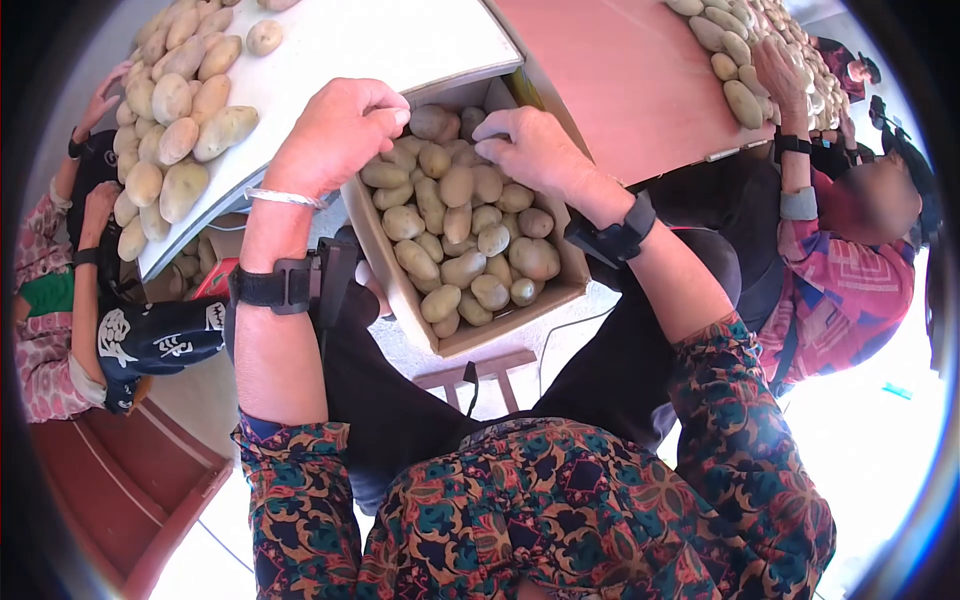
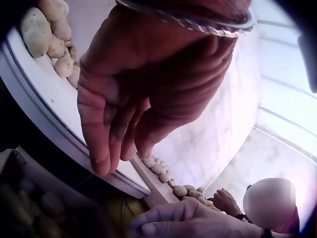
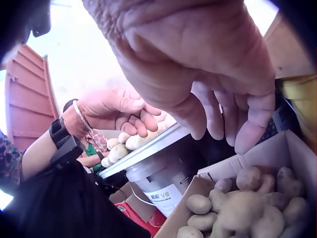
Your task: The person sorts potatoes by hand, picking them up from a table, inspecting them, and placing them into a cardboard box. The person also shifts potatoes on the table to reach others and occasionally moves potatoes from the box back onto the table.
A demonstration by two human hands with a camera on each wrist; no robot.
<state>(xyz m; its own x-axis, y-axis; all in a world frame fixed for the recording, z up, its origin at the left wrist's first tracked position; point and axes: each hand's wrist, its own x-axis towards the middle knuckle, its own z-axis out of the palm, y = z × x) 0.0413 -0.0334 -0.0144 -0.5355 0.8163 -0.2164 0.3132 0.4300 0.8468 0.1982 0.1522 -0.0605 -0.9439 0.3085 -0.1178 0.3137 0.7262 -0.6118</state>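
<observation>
Between my knees sits a cardboard box (image 1: 515, 318) filled with potatoes (image 1: 457, 187). My left hand (image 1: 338, 138) is over the box's far left edge, a bracelet at its wrist. In the left wrist view its fingers (image 2: 99, 148) hang loosely bent, with nothing between them and the thumb. My right hand (image 1: 535, 150) hovers above the far right part of the box. Seen from the right wrist, its fingers (image 3: 250, 131) droop, holding nothing, over the potatoes (image 3: 242, 210).
A white tabletop (image 1: 385, 40) with a heap of potatoes (image 1: 172, 97) lies ahead and left; a pinkish board (image 1: 615, 75) adjoins it. Under the tabletop stands a bucket (image 3: 158, 178). People work on both sides, one in a pink patterned top (image 1: 850, 270) at right.
</observation>
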